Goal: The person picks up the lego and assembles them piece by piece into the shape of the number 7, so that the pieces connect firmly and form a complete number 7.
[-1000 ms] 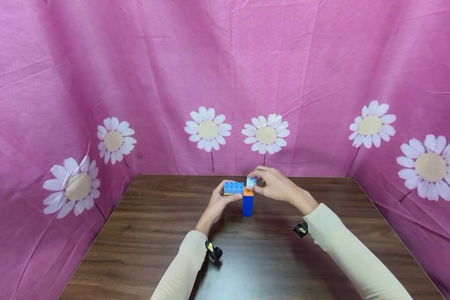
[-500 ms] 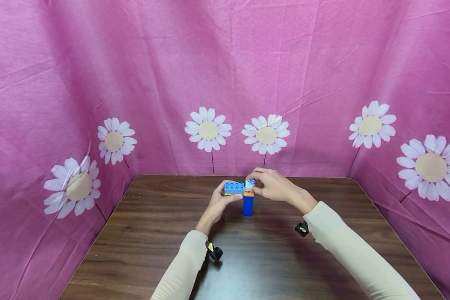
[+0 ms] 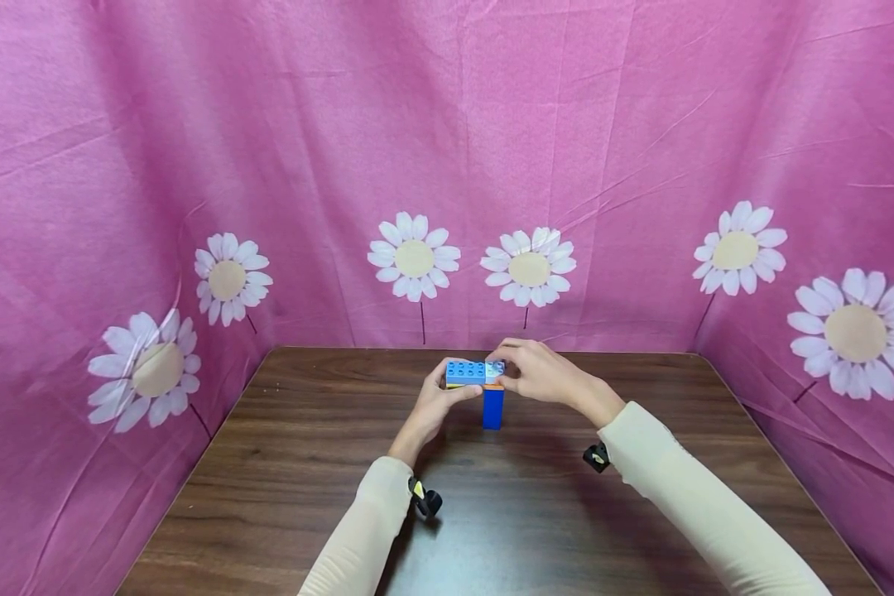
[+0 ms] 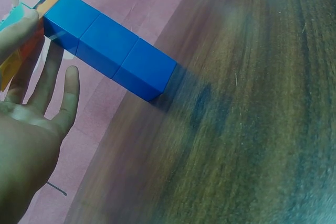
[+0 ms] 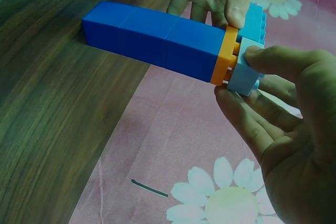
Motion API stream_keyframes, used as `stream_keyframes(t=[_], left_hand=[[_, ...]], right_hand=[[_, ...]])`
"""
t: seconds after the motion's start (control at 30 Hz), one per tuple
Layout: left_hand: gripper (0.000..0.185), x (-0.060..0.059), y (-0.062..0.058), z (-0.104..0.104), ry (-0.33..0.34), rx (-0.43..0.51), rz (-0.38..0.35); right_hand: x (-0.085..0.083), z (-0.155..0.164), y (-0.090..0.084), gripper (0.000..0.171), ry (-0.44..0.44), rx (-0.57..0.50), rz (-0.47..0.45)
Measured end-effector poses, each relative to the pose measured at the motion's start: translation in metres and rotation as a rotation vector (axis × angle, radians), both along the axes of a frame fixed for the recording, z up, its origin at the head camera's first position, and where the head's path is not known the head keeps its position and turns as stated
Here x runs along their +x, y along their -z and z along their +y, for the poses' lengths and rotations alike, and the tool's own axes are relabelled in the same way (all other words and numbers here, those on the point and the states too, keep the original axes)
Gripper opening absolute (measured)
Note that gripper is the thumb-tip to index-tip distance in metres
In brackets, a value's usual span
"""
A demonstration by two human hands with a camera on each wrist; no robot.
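Note:
A tall dark-blue brick column (image 3: 493, 408) stands on the wooden table (image 3: 507, 513), topped by an orange plate (image 3: 494, 386). A light-blue studded brick (image 3: 465, 372) sits on that plate and overhangs to the left. My left hand (image 3: 456, 389) grips this brick from the left, thumb against its near side. A small pale-blue brick (image 3: 497, 368) is pinched by my right hand (image 3: 510, 375) and sits on the orange plate beside the light-blue brick. The right wrist view shows the pale-blue brick (image 5: 245, 74) between thumb and fingers against the orange plate (image 5: 227, 56). The column (image 4: 110, 51) fills the left wrist view.
Pink cloth with white daisies (image 3: 414, 257) walls the table at the back and both sides. Bare wood lies in front of the column and to either side.
My right hand has brought the small pale-blue brick down from just above the orange plate onto it, level with the light-blue brick. The left hand and column stayed put.

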State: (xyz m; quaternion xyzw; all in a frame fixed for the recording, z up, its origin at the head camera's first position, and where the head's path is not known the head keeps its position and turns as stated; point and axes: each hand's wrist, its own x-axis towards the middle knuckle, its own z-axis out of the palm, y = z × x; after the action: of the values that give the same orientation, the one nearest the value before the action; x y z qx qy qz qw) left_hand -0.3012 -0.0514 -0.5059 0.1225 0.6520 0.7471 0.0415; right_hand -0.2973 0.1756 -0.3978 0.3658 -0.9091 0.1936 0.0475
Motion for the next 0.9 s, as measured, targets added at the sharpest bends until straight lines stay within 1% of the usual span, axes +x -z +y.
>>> stream_keyframes(t=[0.37, 0.6, 0.8, 0.9], left_hand=[[0.050, 0.0014, -0.0011, -0.0004, -0.005, -0.013, 0.000], [0.048, 0.0038, 0.0002, -0.0003, -0.012, -0.006, -0.005], [0.048, 0.0017, -0.0003, 0.0011, -0.002, 0.011, 0.037], [0.048, 0.0019, 0.0001, 0.0010, -0.005, 0.017, 0.040]], right_hand=[[0.0011, -0.0031, -0.0009, 0.032, -0.009, -0.036, -0.017], [0.0039, -0.0050, -0.0015, 0.034, -0.006, -0.035, -0.050], [0.0020, -0.0039, -0.0034, 0.030, -0.011, -0.032, -0.013], [0.0009, -0.0043, -0.0018, 0.031, -0.010, -0.027, -0.004]])
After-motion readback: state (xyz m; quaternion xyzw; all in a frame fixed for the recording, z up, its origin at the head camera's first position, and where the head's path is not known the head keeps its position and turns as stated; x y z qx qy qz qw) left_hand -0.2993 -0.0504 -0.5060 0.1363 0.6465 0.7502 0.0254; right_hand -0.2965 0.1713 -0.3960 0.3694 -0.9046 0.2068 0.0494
